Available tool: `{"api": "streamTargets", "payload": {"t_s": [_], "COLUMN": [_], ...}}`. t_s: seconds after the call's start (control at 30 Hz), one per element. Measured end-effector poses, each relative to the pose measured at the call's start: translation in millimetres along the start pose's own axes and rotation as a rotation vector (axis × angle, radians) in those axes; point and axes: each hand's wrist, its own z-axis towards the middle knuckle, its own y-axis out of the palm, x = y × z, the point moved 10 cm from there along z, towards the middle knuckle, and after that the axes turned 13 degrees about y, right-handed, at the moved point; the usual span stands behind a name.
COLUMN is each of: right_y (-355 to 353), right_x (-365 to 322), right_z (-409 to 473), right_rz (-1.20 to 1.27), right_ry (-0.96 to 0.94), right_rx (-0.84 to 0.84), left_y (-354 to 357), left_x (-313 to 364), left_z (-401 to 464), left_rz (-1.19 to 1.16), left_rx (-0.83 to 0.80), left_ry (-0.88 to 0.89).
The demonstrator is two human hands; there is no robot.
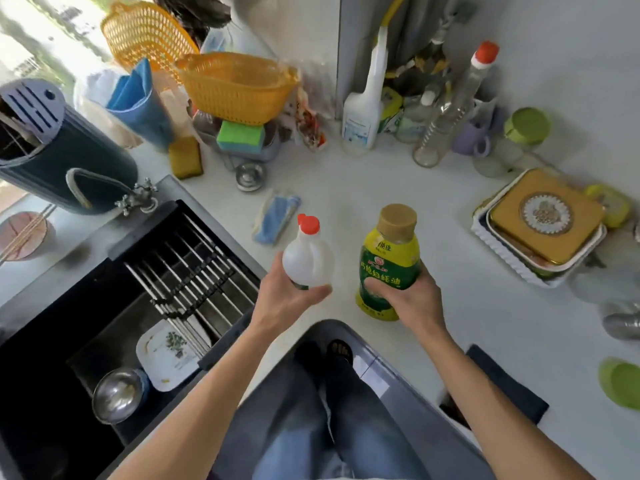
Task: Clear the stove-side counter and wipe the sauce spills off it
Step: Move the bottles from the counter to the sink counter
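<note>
My left hand (287,299) grips a white plastic bottle (308,258) with a red cap, held just above the white counter (346,195) near the sink's edge. My right hand (405,296) is wrapped around a yellow-green sauce bottle (389,261) with a tan cap, beside the white one. A folded blue cloth (275,218) lies on the counter just beyond the two bottles. No sauce spill shows clearly on the counter in this view.
A black sink (104,306) at the left holds a rack, a dirty plate and a steel bowl. Orange baskets (235,84), sponges (240,135) and bottles (363,109) crowd the back. A gold tin in a white dish (543,216) stands at the right.
</note>
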Motion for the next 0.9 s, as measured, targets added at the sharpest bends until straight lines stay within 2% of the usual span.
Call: {"api": "streamTargets", "payload": {"t_s": [0.17,0.53,0.73,0.9], "right_y": [12,25,18,21], "right_x": [-41,-110,-123,-117], "right_z": [56,151,180,188], "right_rz": [0.122,0.244,0.305,0.262], "right_ry": [-0.009,-0.166,-0.21,-0.202], "right_rx": [0.081,0.18,0.199,0.164], "left_y": [13,46,62,66], "left_x": [17,24,27,21], "left_z": [80,204,241,244], "left_rz": [-0.022,-0.065,-0.094,-0.084], "left_rx": [0.019,0.075,0.057,0.06], "left_ry": [0.074,0.218,0.236,0.229]}}
